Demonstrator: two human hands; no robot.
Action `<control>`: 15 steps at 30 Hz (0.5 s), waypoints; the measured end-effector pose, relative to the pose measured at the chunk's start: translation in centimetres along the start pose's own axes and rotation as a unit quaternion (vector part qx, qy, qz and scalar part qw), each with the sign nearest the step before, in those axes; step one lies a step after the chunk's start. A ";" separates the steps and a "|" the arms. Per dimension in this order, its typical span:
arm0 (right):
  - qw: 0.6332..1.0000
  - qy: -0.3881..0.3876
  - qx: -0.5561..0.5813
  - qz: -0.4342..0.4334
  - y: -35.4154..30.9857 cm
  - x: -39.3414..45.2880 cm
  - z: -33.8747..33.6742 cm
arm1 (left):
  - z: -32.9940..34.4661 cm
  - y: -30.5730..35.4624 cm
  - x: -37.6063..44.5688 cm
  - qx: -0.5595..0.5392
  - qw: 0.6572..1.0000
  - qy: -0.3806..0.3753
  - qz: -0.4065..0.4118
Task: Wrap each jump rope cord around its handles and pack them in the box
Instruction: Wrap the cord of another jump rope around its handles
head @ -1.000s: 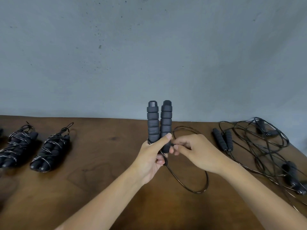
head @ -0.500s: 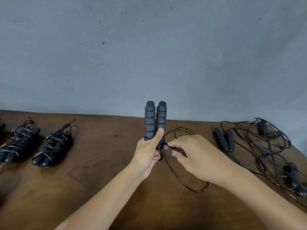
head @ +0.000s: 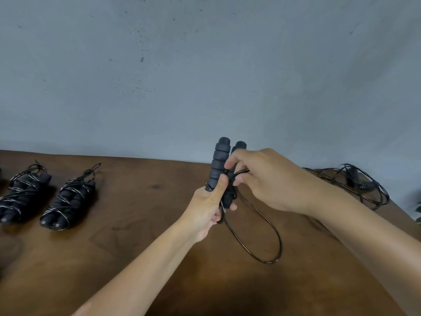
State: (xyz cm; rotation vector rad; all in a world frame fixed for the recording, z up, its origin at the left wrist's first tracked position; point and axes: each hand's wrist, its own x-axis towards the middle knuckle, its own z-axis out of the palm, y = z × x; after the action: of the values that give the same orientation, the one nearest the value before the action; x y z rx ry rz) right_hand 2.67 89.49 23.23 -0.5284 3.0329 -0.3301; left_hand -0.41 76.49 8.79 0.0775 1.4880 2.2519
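Gripping the lower end of the paired handles, the left hand holds them upright above the table, thumb pressed along the front. The right hand pinches the black cord against the handles at mid-height. Both handles are dark ribbed foam, side by side and touching. Below them the cord hangs in one long loose loop onto the wood. Two wrapped ropes lie at the left; unwrapped ropes lie tangled at the right.
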 end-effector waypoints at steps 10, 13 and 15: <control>0.998 -0.051 -0.026 -0.038 -0.5 3.6 -2.4 | 0.0 1.5 -1.2 0.158 0.983 -0.089 0.012; 0.988 -0.064 -0.124 -0.061 -0.9 4.4 -2.6 | 0.2 1.8 -1.3 0.236 0.967 -0.091 0.011; 0.983 -0.068 -0.154 -0.072 -0.8 4.8 -2.8 | -0.1 2.1 -1.4 0.286 0.954 -0.093 0.002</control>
State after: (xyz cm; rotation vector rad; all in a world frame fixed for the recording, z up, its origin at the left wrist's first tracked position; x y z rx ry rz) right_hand -1.83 87.69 26.06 -0.7546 2.9310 0.1710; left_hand 0.10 75.17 10.84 0.4515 1.9756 1.6902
